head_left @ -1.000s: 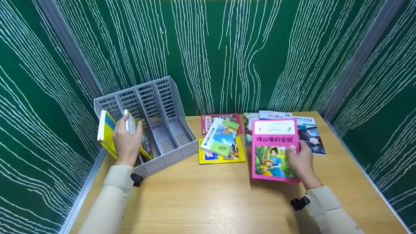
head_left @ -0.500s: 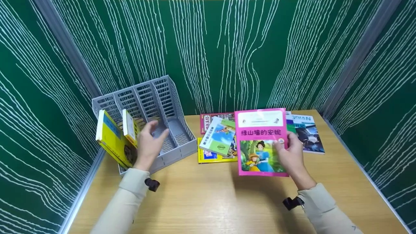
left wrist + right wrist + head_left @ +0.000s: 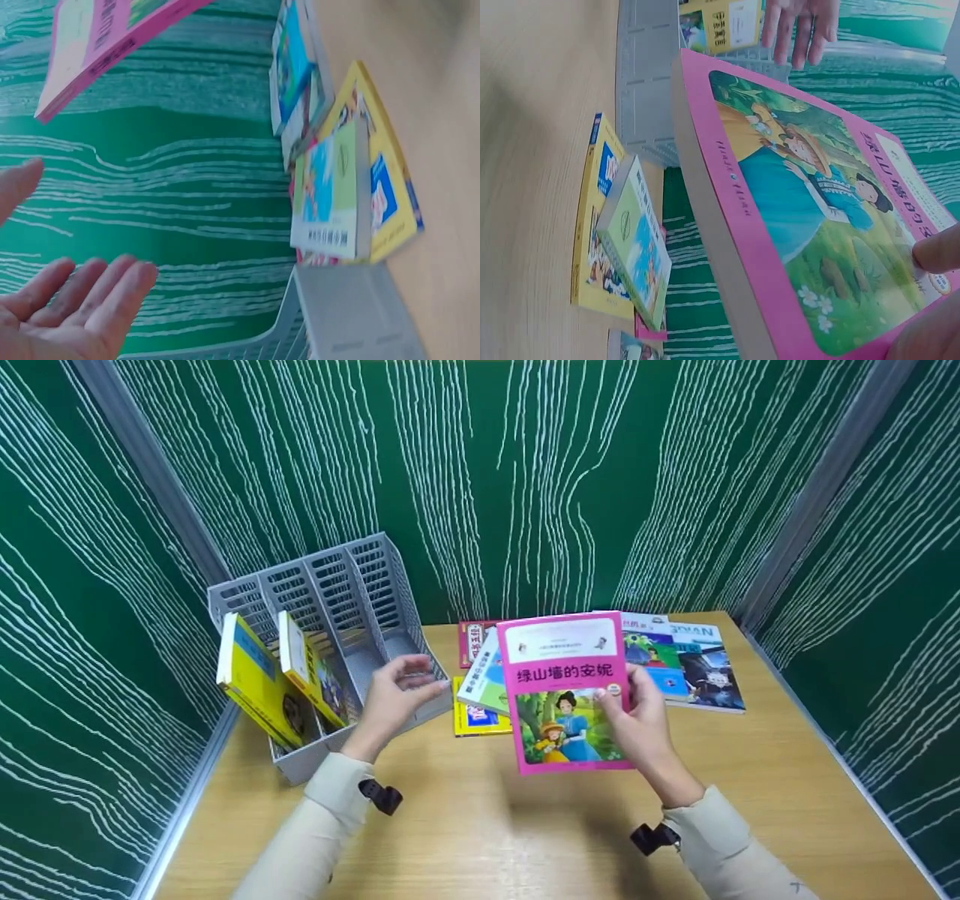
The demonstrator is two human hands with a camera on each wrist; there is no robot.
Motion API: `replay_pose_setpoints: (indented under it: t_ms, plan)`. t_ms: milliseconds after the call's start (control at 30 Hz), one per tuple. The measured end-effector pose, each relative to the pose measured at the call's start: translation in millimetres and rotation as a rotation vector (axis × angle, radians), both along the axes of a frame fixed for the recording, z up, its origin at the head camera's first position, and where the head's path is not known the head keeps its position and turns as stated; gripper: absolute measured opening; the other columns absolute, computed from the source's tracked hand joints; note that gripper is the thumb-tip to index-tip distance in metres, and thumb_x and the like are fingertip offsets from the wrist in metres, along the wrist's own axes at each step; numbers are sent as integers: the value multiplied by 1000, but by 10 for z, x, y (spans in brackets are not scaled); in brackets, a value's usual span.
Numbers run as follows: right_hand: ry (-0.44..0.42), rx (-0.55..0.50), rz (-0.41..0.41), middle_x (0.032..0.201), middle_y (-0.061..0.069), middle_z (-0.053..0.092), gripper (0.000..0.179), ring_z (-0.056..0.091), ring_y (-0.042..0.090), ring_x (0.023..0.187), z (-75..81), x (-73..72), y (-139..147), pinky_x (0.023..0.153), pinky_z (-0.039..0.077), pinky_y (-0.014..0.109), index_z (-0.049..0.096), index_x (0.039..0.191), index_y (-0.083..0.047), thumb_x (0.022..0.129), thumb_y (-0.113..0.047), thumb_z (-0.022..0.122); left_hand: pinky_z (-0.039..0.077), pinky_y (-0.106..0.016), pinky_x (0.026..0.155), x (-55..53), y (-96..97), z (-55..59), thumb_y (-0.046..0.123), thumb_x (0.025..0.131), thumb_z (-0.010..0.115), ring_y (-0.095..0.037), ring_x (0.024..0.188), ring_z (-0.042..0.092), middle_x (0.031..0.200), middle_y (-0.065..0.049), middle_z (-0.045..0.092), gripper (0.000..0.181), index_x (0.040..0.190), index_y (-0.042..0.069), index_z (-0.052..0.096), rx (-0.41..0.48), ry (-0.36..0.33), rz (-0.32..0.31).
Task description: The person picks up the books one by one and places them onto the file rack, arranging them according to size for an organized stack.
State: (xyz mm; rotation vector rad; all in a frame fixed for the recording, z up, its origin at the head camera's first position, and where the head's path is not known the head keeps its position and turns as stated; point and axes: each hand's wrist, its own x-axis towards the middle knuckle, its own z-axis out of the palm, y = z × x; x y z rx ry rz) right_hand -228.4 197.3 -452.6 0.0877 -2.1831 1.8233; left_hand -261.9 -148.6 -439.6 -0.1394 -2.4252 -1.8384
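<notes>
A pink-bordered book (image 3: 570, 690) is gripped at its right edge by my right hand (image 3: 645, 727), thumb on the cover, above the table. My left hand (image 3: 394, 697) hovers before the right part of the grey file rack (image 3: 300, 761), fingers loosely bent and holding nothing. In the left wrist view, the fingers (image 3: 112, 307) of that hand reach toward the pink book (image 3: 112, 52), with a gap between. Yellow books (image 3: 259, 686) stand in the rack's leftmost slot. A white-and-yellow book (image 3: 311, 671) leans in the slot beside it.
Behind the pink book lie a green-and-white book (image 3: 484, 682), a yellow book (image 3: 472, 724) and a red book (image 3: 472, 641), partly covered. Magazines (image 3: 709, 675) overlap at the back right. Green patterned walls (image 3: 510, 487) enclose the wooden table (image 3: 480, 832).
My left hand has let go of the white-and-yellow book in the rack and moved right. My right hand has carried the pink book leftward, toward the left hand.
</notes>
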Motion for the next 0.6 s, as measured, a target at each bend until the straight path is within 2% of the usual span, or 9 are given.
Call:
replay_pose_setpoints:
  t_ms: [133,233,400,500,600]
  plan:
    - [26,-17,36,117,22,69,30,68,15,89,6,43,-84,75,61,23,56,136,2,106,6,60,61,-43,107,9,105,-54,18,97,84,-34,130,71,142,-18,68,54,144,2,63,55,-22,-105]
    - [46,-31,60,110,19,70,30,67,15,82,-14,70,-139,68,59,22,57,133,3,104,8,60,61,-41,107,6,198,-97,18,96,84,-35,130,71,143,-18,68,57,146,1,62,89,-35,-178]
    - [99,-49,101,102,16,70,29,64,13,74,-53,96,-222,61,55,22,57,129,9,101,14,59,61,-40,107,0,337,-150,19,97,83,-36,124,74,141,-22,69,60,147,-3,59,126,-19,-291]
    - [113,-51,131,105,18,71,29,66,14,76,-70,112,-263,63,58,23,56,129,9,101,14,59,63,-38,103,9,397,-163,21,97,82,-31,117,75,136,-21,70,61,148,-3,59,142,-20,-326]
    - [117,-46,157,110,22,71,29,68,15,80,-86,134,-299,68,62,25,55,130,8,102,13,58,65,-38,98,16,435,-178,23,97,82,-26,111,76,131,-19,73,59,147,0,61,140,-27,-331]
